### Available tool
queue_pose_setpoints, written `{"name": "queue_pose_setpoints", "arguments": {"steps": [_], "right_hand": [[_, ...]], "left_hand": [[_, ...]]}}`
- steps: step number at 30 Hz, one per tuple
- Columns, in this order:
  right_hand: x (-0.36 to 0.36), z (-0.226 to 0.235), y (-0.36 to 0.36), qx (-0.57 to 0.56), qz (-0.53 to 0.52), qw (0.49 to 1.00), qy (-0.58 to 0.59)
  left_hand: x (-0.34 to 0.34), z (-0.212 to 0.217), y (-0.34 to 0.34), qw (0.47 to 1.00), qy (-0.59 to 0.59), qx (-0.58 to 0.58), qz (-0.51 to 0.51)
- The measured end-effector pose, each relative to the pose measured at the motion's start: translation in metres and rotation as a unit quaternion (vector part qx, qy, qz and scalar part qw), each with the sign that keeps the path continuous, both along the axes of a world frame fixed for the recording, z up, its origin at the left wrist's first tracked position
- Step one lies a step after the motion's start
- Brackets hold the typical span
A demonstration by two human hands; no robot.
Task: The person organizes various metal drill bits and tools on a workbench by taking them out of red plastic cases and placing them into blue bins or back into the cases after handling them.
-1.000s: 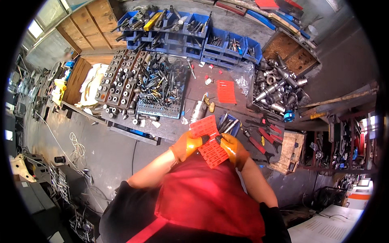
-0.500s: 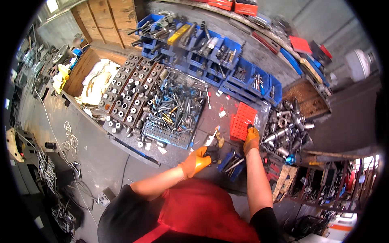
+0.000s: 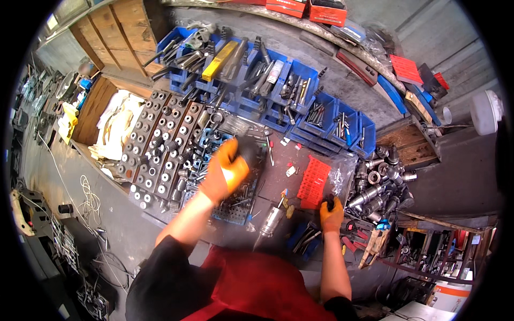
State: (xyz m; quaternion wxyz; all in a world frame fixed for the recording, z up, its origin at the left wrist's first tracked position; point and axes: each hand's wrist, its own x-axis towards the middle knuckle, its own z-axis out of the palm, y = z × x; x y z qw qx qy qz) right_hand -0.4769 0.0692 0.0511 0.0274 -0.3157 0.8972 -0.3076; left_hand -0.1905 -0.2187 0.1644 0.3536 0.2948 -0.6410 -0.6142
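My left hand (image 3: 227, 170), in an orange glove with dark fingertips, is over the heap of drill bits and cutters (image 3: 206, 142) on a blue perforated tray (image 3: 231, 215). Its fingertips are smeared by motion. My right hand (image 3: 331, 215), gloved alike, is beside the lower right corner of a red slotted plastic rack (image 3: 314, 181). Its fingers are curled in; what they hold, if anything, is hidden. Between the hands a silvery tool holder (image 3: 271, 220) lies with its pointed end toward me. A small blue bin with metal rods (image 3: 304, 239) sits left of my right wrist.
Blue bins of tools (image 3: 278, 80) line the back. Racks of round collets (image 3: 160, 142) stand at left, by a wooden box with white cloths (image 3: 119, 123). Metal tool holders (image 3: 377, 184) are piled at right. A clear plastic bag (image 3: 340, 174) lies beside the red rack.
My left hand has moved up and forward from the table's front edge to the tool heap, uncovering the tool holder. My right hand has drawn down off the red rack, which lies slightly shifted.
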Motion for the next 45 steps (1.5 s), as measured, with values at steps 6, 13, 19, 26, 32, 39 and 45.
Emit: {"name": "queue_pose_setpoints", "arguments": {"steps": [6, 13, 19, 26, 32, 39, 45], "right_hand": [[0.015, 0.022, 0.015, -0.025, -0.047, 0.999, 0.004], [0.021, 0.029, 0.006, -0.073, -0.031, 0.997, -0.022], [0.025, 0.025, -0.012, -0.051, -0.009, 0.999, 0.015], [0.029, 0.004, -0.017, -0.057, 0.036, 0.997, -0.032], [0.040, 0.022, -0.029, -0.071, 0.032, 0.997, -0.019], [0.040, 0.039, -0.020, -0.075, 0.056, 0.995, -0.015], [0.044, 0.051, -0.016, -0.131, 0.036, 0.989, -0.058]], "left_hand": [[-0.026, 0.028, -0.089, 0.979, 0.008, -0.167, 0.120], [-0.037, 0.076, -0.175, 0.950, 0.181, -0.158, 0.200], [-0.063, 0.135, -0.286, 0.763, 0.031, -0.441, 0.472], [-0.093, 0.180, -0.315, 0.784, -0.436, -0.341, 0.282], [-0.087, 0.188, -0.317, 0.800, -0.392, -0.347, 0.292], [-0.041, 0.170, -0.299, 0.781, -0.219, -0.486, 0.325], [0.012, 0.192, -0.189, 0.779, -0.045, -0.593, 0.196]]}}
